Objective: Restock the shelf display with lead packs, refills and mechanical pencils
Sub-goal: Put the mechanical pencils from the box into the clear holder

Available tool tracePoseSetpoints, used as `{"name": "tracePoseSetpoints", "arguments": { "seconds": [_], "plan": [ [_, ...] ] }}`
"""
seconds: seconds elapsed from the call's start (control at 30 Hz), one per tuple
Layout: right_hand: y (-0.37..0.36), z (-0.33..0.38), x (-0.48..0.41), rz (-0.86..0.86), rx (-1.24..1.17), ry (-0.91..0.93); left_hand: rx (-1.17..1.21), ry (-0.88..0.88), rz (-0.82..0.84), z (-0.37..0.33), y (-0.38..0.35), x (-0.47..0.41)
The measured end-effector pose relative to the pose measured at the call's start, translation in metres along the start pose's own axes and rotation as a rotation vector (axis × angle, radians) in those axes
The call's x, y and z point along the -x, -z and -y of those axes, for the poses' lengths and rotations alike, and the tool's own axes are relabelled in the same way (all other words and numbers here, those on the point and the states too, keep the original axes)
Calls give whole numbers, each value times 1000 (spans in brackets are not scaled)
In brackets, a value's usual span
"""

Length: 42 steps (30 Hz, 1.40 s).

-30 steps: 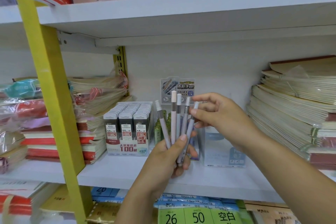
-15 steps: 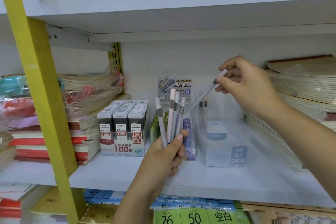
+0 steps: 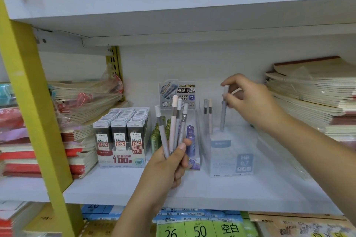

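Pinching gray pencil point(image 3: 223, 115) in clear box point(image 3: 229, 161), right fingers point(image 3: 234, 101); left fingers point(image 3: 180, 149) clamped round 4 pencils point(image 3: 173, 127).

Stacked notebooks point(image 3: 312, 90) at right; wrapped booklets point(image 3: 84, 100) at left near a yellow post point(image 3: 28, 102); green labels point(image 3: 200, 230) below.

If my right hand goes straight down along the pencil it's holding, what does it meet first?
Probably the clear display box: the pencil in the right hand points down into its top, right of two standing pencils. Depth is hard to judge.
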State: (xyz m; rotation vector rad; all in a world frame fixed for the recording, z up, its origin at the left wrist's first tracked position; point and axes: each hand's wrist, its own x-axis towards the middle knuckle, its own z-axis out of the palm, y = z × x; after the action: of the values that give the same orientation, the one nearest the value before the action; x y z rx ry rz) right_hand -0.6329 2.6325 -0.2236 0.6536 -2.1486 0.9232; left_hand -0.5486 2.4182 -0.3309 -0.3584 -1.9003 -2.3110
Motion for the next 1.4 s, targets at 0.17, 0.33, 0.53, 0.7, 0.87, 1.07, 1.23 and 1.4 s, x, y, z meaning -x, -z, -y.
{"name": "tracePoseSetpoints", "arguments": {
  "seconds": [0.17,0.33,0.53,0.7,0.87,1.07,1.23,1.4],
  "plan": [
    [-13,-7,0,73,2,8,-10,-2,9,0,0,0],
    [-19,-10,-1,78,-29,-10,-18,-7,20,1,1,0],
    [-21,-12,-5,93,13,-40,-16,-9,15,1,1,-1],
    [-22,-8,-9,30,279,112,-21,-9,9,0,1,0],
    [-23,-8,-11,-16,298,48,-24,0,3,1,1,0],
    [-14,-2,-10,103,357,-173,-23,2,-12,0,0,0],
    [23,13,36,299,50,-356,1,-13,-24,-4,-1,4],
    [21,14,93,521,154,-346,-16,-3,-24,-7,-4,7]
  ]
}}
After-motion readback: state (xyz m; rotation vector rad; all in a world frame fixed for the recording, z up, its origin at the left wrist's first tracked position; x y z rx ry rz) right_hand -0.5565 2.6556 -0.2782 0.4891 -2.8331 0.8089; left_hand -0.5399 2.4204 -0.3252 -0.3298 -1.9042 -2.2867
